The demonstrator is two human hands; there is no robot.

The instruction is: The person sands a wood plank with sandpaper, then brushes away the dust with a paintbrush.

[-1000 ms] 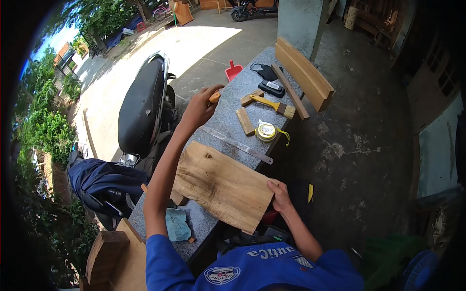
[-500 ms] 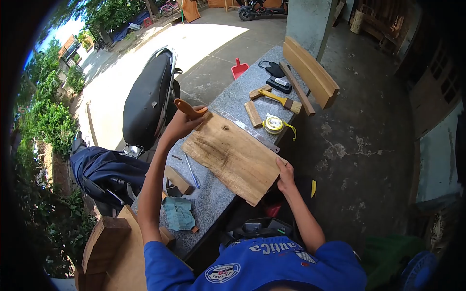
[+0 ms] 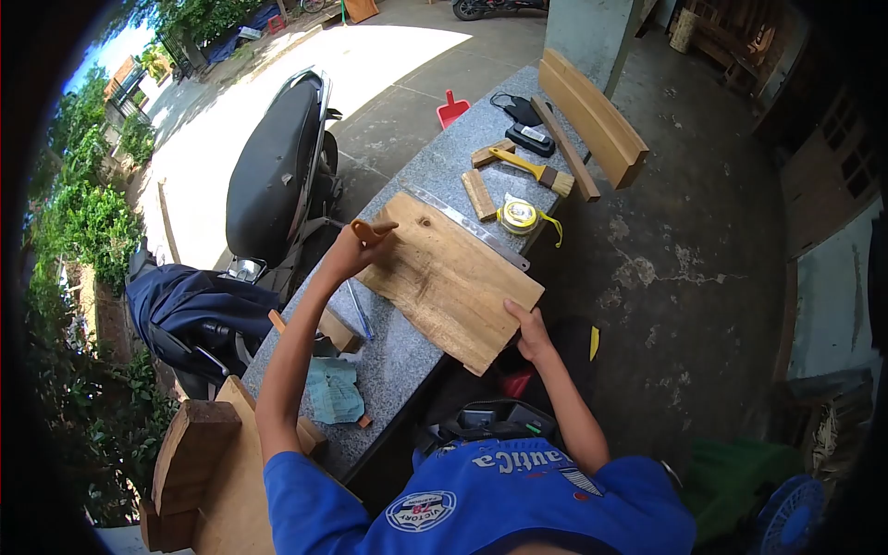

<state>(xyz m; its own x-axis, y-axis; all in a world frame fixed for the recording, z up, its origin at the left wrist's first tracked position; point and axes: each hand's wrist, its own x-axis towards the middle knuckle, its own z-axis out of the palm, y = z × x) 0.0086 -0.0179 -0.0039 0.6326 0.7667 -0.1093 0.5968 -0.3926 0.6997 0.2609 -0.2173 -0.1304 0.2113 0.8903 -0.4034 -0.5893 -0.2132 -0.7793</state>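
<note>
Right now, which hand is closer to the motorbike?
Left. The left hand is by the end of the board nearer the motorbike; the right hand holds the board's opposite end, farther away.

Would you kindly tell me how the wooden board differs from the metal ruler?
The wooden board is broad and brown; the metal ruler is a narrow grey strip. The wooden board's near edge is rough and wavy, the metal ruler's edges straight. The right hand grips the wooden board; no hand touches the metal ruler. Both are longer than wide.
</note>
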